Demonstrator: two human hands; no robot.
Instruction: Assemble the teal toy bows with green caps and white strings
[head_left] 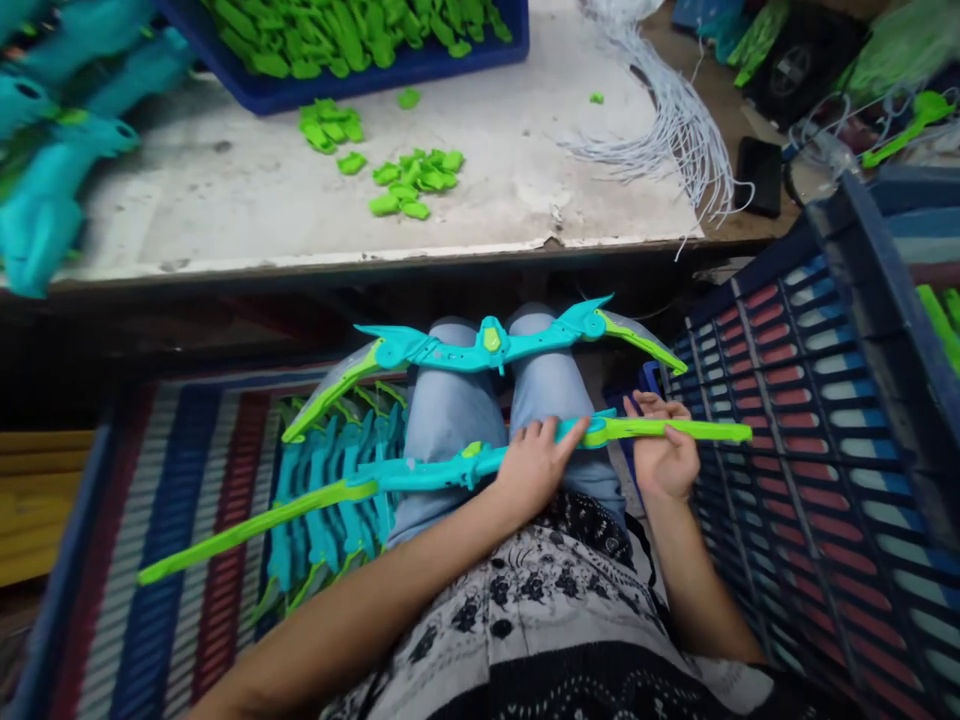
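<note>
A turquoise and green plastic toy bow (431, 474) lies across my lap, its long green arms stretched out to both sides. My left hand (536, 460) is closed over its turquoise middle section, with the index finger pointing along it toward the right joint. At the right green arm, my right hand (666, 455) grips with the thumb in front and the fingers behind, partly hidden. A second toy bow (457, 352), its green arms curved, rests across my knees just beyond, touched by neither hand.
Several more bows (337, 500) are stacked at my left on a striped surface (169, 500). A dark blue slatted crate (810, 420) stands close on the right. On the white table (247, 200) are a blue bin (262, 98), small green pieces (416, 180), turquoise parts (56, 195) and white strings (675, 130).
</note>
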